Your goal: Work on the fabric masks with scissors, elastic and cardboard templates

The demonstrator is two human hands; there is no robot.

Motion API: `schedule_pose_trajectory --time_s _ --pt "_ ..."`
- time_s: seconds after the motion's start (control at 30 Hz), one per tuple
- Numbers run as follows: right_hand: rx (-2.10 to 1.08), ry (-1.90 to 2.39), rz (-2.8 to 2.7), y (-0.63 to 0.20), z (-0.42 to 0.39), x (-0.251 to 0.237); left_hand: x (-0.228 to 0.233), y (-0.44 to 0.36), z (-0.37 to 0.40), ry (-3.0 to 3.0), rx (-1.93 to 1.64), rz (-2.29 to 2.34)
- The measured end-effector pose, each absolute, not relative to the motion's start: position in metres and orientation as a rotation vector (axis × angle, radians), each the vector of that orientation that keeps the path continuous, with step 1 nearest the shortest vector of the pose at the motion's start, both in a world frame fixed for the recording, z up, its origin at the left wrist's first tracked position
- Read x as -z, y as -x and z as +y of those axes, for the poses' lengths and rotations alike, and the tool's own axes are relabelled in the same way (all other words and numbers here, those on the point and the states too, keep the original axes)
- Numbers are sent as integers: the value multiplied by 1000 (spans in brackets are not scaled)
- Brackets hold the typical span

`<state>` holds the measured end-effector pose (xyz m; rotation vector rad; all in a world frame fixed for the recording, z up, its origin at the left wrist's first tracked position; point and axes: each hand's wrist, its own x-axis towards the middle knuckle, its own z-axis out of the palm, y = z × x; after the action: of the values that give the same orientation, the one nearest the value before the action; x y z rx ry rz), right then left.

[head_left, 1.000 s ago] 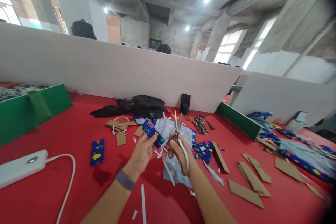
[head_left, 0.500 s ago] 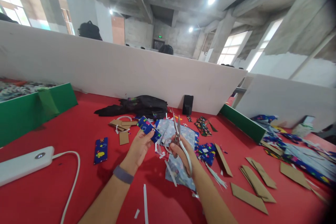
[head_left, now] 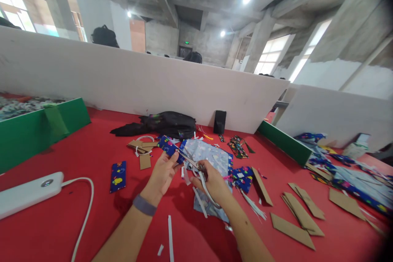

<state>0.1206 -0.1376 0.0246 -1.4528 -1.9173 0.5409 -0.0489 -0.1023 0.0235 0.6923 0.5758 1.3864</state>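
Both hands are busy just above the red felt surface [head_left: 76, 147]. My left hand [head_left: 162, 174] is closed in a pinch on a small dark-blue rectangular piece wrapped in bright patterned fabric [head_left: 167, 146], thumb and fingers gripping its near end so the rest sticks up and away from me. My right hand [head_left: 211, 182] is closed through the loops of the silver metal scissors [head_left: 192, 163], which I grip firmly.

What matters is how those two lie against each other. The blue piece's long axis runs from lower right to upper left, slanting off toward the far-left side. The scissors lie almost along the same line: handles low and to the right in my right hand, blades reaching up and to the left, their tips at the right-hand end of the piece, just beside my left fingertips. I cannot tell whether the blades are parted or whether they touch the fabric. So the piece sits to the left of the scissors, and my left hand is the one on it.

Beneath my hands lies a pale blue-grey printed fabric sheet [head_left: 211, 156] with thin white paper strips [head_left: 169, 233] scattered about. A second blue wrapped piece [head_left: 118, 176] lies flat to my left, and brown cardboard cut-outs [head_left: 302, 213] lie well apart on my right.
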Motion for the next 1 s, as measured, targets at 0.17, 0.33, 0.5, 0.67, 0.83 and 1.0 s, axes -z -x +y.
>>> schedule_pose_trajectory --time_s 0.17,0.33,0.5,0.67,0.83,1.0 --pt "-536 1455 -1938 -120 -138 -24 -24 49 -103 -727 -1367 583" --pt "-594 1452 -1945 -120 -139 -27 -24 48 -103 -749 -1357 572" --pt "-639 1446 -1941 -121 -139 -29 -23 49 -102 -748 -1350 587" --pt "-638 1437 -1938 -120 -139 -27 -22 45 -102 -829 -1363 603" --pt "-633 1420 -1927 -119 -140 -27 -22 43 -103 -828 -1358 600" --pt "-653 1431 -1939 -117 -141 -29 -20 44 -104 -821 -1351 581"
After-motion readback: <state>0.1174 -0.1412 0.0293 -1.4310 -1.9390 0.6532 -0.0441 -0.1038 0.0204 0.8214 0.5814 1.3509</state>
